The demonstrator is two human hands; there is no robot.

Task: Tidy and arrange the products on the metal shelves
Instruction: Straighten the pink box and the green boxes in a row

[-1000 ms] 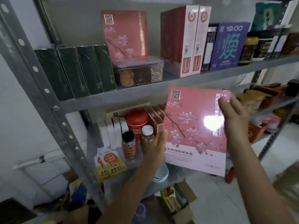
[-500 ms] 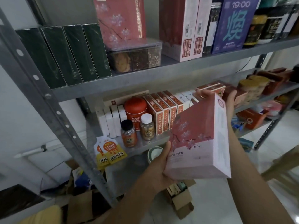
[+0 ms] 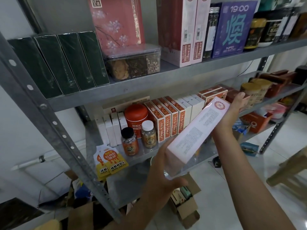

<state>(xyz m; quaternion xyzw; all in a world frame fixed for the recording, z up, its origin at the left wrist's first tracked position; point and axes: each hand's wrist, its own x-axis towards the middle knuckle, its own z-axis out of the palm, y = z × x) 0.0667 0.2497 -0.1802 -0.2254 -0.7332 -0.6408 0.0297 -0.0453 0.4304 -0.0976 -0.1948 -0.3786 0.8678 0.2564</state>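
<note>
Pink box (image 3: 197,135) is hanging tilted in the air between both hands, low end toward the camera. It is in front of the middle level of the metal shelves (image 3: 166,75), just ahead of the orange boxes (image 3: 166,118) and white boxes (image 3: 191,107).

Only its narrow pale side is showing. The blossom front is turning out of sight, and the fine print on the side is too small to read. The goods on the top level, among them a matching box (image 3: 116,22) standing behind a clear tub, are running off the upper edge of the view.

Half a second ago the box was showing both its flowered front and this side, and a second ago the front was facing the camera squarely. It is now lying turned further round, with its top end tipped away toward the shelf.

The left hand (image 3: 159,171) is gripping the lower end, with the thumb (image 3: 179,181) curling under the bottom corner. The other fingers are passing behind the box, where they cannot be seen. The right hand (image 3: 235,110) is pressing against the upper end. Its fingers (image 3: 241,97) are reaching past that end fairly straight, and its thumb is hiding behind the box.
</note>
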